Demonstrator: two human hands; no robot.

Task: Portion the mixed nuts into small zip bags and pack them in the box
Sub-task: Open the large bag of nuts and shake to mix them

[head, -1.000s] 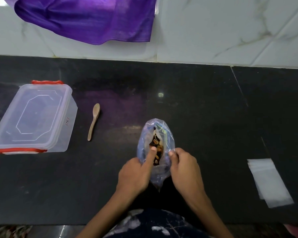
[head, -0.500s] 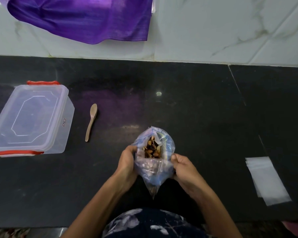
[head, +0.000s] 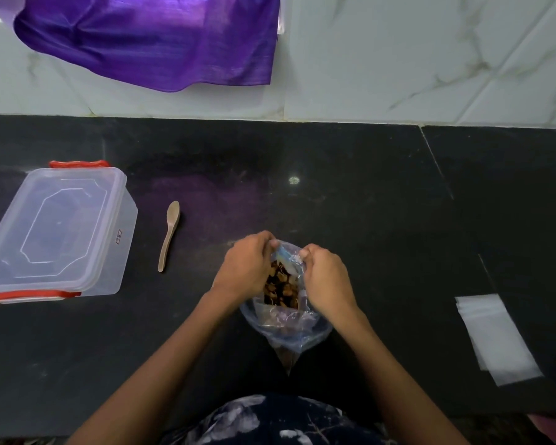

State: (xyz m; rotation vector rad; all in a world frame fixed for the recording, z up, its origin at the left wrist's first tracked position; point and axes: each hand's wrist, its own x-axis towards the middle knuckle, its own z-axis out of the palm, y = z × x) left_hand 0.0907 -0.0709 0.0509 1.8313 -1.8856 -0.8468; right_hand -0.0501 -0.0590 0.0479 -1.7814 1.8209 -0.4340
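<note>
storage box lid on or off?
On. The clear lid sits flat on the box, red clips at both ends; whether they are latched, cannot tell.

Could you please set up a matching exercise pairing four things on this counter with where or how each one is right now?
Things:
1. box
2. spoon
3. nut bag
4. small zip bags

States:
A. lying flat in a stack at the right of the counter
B. held at its mouth by the left hand and the right hand
C. lid on, at the left of the counter
D. lying loose between the box and the hands

Pairs: 1-C, 2-D, 3-B, 4-A
</note>
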